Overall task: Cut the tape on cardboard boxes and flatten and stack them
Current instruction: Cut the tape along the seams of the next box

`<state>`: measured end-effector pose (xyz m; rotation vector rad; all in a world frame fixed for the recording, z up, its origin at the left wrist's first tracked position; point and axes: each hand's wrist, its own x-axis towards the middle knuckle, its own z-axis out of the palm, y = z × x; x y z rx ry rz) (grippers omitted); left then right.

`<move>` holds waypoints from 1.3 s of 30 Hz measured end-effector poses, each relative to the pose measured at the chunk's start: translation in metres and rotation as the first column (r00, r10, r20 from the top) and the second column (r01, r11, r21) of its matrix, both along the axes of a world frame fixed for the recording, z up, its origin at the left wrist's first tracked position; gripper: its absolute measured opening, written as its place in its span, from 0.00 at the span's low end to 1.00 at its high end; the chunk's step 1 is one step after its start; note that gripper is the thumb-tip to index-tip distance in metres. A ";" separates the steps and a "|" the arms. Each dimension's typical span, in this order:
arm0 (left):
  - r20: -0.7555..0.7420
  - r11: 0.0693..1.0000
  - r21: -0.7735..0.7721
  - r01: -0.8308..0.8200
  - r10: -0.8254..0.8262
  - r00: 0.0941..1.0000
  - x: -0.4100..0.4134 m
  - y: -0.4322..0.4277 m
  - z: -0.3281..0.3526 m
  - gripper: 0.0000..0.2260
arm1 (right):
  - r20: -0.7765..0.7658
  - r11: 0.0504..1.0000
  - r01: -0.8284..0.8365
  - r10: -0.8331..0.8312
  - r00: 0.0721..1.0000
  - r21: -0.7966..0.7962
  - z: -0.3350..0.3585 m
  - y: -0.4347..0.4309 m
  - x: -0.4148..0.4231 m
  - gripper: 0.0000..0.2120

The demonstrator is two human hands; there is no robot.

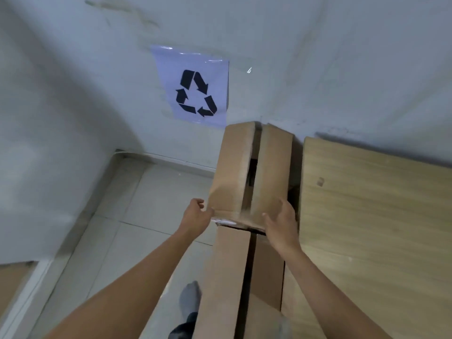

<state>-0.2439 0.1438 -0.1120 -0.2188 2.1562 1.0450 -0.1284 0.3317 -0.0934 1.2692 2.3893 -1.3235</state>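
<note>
A long brown cardboard box (234, 172), collapsed with its flaps open and a dark gap down the middle, stands tilted against the wall in front of me. My left hand (195, 215) pinches the box's left edge at the crease between panel and flap. My right hand (281, 221) lies against the right side of the same crease with fingers spread. A strip of clear tape (225, 220) shows across the crease between my hands. No cutter is in view.
A wooden board (371, 204) leans on the wall right of the box. A sheet with a recycling symbol (195, 89) is taped to the wall. Tiled floor (137, 216) lies to the left. My socked foot (189, 297) stands beside the box's lower end.
</note>
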 end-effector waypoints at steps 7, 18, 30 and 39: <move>0.289 0.987 0.154 -0.050 0.003 0.957 -0.038 0.020 -0.063 0.30 | 0.245 0.836 0.522 -0.478 0.844 -0.167 -0.063 0.014 -0.013 0.42; 0.443 0.900 0.392 -0.189 -0.004 0.897 -0.044 0.031 -0.100 0.44 | 0.145 0.727 0.615 -0.602 0.785 -0.306 -0.088 0.018 -0.007 0.27; 0.434 0.790 0.533 -0.304 0.053 0.900 -0.026 -0.042 0.038 0.36 | -0.152 0.856 0.312 -0.402 0.903 -0.412 0.045 -0.022 0.033 0.38; 0.344 0.736 0.646 -0.204 -0.042 0.938 0.121 0.010 0.139 0.17 | -0.319 0.805 0.022 -0.260 0.911 -0.593 0.128 0.063 0.175 0.39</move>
